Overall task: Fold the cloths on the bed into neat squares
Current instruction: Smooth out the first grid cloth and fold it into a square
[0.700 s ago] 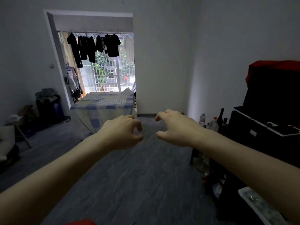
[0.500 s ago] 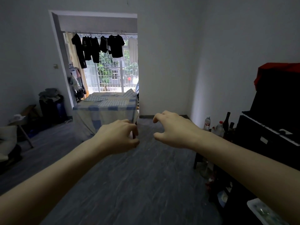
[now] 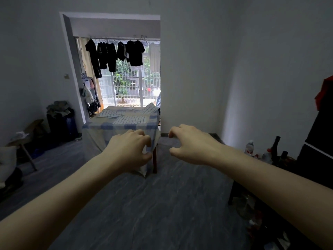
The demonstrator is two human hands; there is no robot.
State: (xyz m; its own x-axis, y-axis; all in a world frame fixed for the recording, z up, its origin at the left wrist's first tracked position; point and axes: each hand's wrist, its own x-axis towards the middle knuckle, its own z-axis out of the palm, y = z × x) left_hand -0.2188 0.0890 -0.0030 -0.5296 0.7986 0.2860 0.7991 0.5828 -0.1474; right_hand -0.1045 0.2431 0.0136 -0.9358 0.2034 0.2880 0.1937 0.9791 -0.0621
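The bed (image 3: 100, 132), draped in a blue-and-cream checked sheet, stands ahead in the doorway, a few steps away. Three white cloths with a dark grid pattern lie on top: one at the left (image 3: 108, 114), one nearer the front (image 3: 130, 120), and one crumpled upward at the right corner (image 3: 150, 109). Both arms stretch forward in the air, well short of the bed. My left hand (image 3: 128, 148) has its fingers curled and holds nothing; it overlaps the bed's front right corner in view. My right hand (image 3: 191, 143) is spread in a loose claw, also with nothing in it.
Grey floor (image 3: 144, 204) runs up to the bed. A dark cabinet (image 3: 317, 141) and several bottles (image 3: 275, 147) line the right wall. At the left are a stool (image 3: 23, 141) and a dark pile of things (image 3: 59, 120). Black clothes (image 3: 135, 53) hang beyond the bed.
The view has come closer to the bed, which now looks larger and sits behind my left hand. Both hands stay raised and hold nothing.
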